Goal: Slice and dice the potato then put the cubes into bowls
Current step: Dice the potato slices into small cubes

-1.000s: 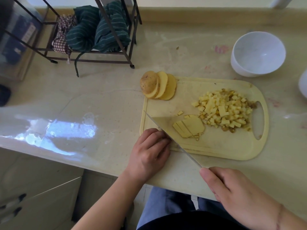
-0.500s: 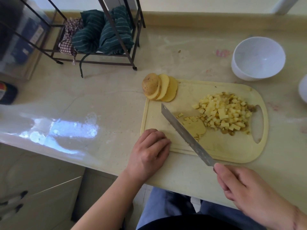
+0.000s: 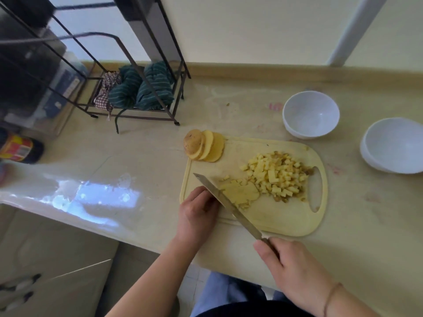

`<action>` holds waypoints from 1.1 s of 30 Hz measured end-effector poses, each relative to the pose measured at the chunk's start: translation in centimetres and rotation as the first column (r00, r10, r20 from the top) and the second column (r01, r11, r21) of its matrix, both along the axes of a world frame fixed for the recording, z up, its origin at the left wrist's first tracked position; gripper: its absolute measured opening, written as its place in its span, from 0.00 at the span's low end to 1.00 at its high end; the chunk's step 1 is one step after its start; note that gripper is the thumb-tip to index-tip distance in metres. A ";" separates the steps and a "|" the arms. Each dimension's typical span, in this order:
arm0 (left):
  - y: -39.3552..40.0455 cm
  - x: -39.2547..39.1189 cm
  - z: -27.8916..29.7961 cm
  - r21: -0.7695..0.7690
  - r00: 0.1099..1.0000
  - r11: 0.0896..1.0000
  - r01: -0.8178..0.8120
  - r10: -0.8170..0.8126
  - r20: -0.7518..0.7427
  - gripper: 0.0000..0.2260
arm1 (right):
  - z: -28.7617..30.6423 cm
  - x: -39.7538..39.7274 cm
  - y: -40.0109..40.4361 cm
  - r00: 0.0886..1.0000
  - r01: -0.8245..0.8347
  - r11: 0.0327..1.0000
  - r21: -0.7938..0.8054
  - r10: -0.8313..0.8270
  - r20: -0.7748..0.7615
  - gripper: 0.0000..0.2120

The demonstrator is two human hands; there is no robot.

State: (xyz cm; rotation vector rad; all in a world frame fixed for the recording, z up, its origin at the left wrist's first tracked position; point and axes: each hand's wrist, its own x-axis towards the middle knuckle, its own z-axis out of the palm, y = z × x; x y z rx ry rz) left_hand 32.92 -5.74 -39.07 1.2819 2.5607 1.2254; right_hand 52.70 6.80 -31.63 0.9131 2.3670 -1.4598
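1. Knife (image 3: 229, 208) had shifted within the last half second: half a second earlier its blade lay over the stack of strips, and now it stood at the stack's left edge, tip toward 11 o'clock, just beside the left hand (image 3: 198, 212).
2. A second earlier the blade was laid low at that same left edge of the stack; it had since crossed over the stack and come back there. I judged that the strips were being lined up for another cut rather than finished.
3. The right hand (image 3: 295, 271) held the handle at 5 o'clock from the board (image 3: 286, 216), its fingers curled around it.
4. The left hand rested on the board's near-left edge, knuckles up and fingers bent under; I could not tell whether they pinched anything.
5. The half-cut potato stack (image 3: 242, 192) lay at 2 o'clock from the left-hand fingers (image 3: 199, 194), apart from them, with the blade between.
6. The heap of cubes (image 3: 278, 176) sat at 3 o'clock from that stack, touching its far edge.
7. Uncut slices (image 3: 203, 145) leaned on the board's far-left corner, at 12 o'clock from the left hand.
8. Both bowls, the nearer bowl (image 3: 310, 114) and the right bowl (image 3: 392, 145), stood bare on the tabletop (image 3: 142, 152) toward 1 and 2 o'clock, so the filling had not begun.
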 end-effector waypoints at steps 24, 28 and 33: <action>-4.1 1.2 0.2 -0.077 0.998 0.995 0.059 -0.058 0.021 0.10 | -2.0 0.5 -0.9 0.953 -0.303 0.816 0.492 0.243 0.183 0.53; -3.9 1.2 0.2 -0.038 0.998 0.997 0.066 -0.066 -0.006 0.11 | -2.5 -0.3 -1.4 0.967 -0.255 0.789 0.559 0.201 0.158 0.47; -4.1 1.3 0.0 -0.032 0.997 0.996 0.077 -0.078 -0.022 0.11 | -1.8 -0.3 -1.2 0.963 -0.263 0.748 0.609 0.167 0.211 0.42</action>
